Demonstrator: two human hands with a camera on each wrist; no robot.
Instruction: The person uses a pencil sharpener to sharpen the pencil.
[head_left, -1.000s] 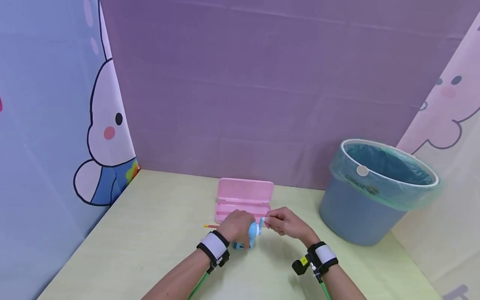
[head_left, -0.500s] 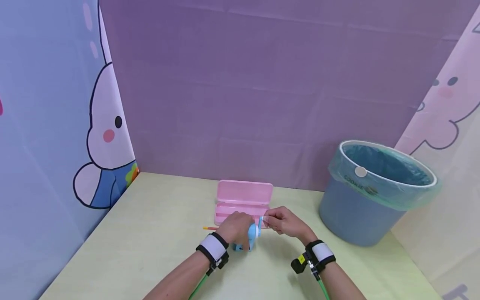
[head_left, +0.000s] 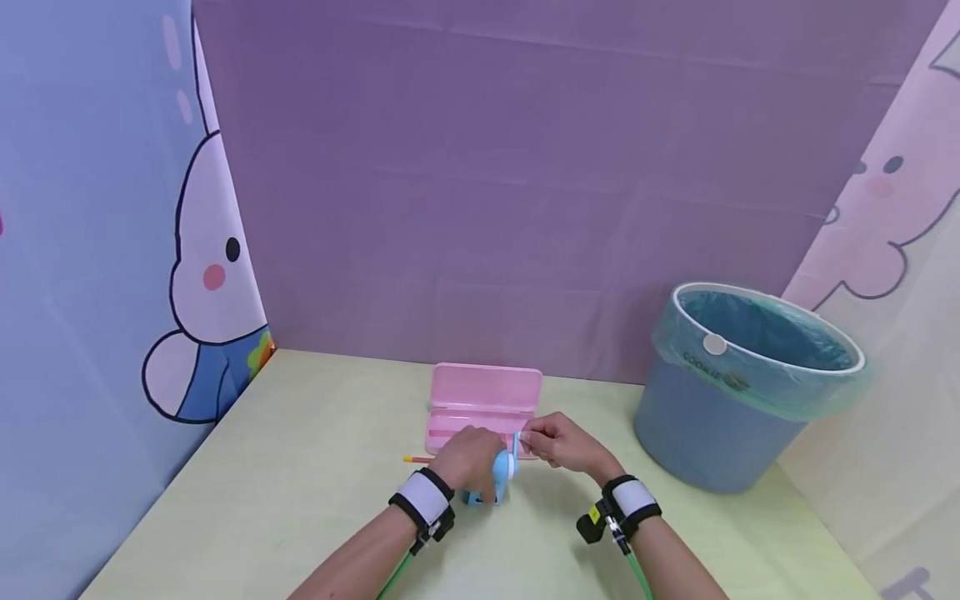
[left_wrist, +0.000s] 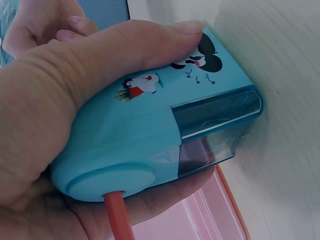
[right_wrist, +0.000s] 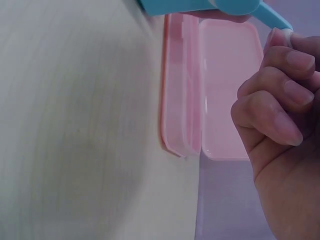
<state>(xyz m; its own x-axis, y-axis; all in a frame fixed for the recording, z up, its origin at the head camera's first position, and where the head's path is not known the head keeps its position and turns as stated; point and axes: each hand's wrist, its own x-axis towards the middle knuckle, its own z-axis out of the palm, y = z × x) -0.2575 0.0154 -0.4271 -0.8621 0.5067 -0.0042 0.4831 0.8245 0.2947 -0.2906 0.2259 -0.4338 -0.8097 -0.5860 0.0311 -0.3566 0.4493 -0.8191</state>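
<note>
A light-blue crank pencil sharpener (left_wrist: 135, 135) with cartoon prints and a see-through shavings drawer (left_wrist: 217, 115) stands on the table. My left hand (head_left: 471, 461) grips its body, thumb along one side and fingers round the other. An orange-red pencil (left_wrist: 119, 215) goes into the hole in its round front; in the head view the pencil's end pokes out left of the hand. My right hand (head_left: 566, 442) pinches the white knob (right_wrist: 286, 36) at the end of the blue crank arm (right_wrist: 274, 17), the other fingers curled in. The crank arm points up in the head view.
Just behind the hands lies an open pink pencil case (head_left: 486, 390), its lid tipped back toward the purple backdrop. A blue bin (head_left: 720, 417) with a green liner stands at the right. Cartoon-printed cloth hangs at both sides.
Both hands keep their hold on the sharpener and the crank knob. The whole head view has shifted slightly; the crank arm stays near upright.
</note>
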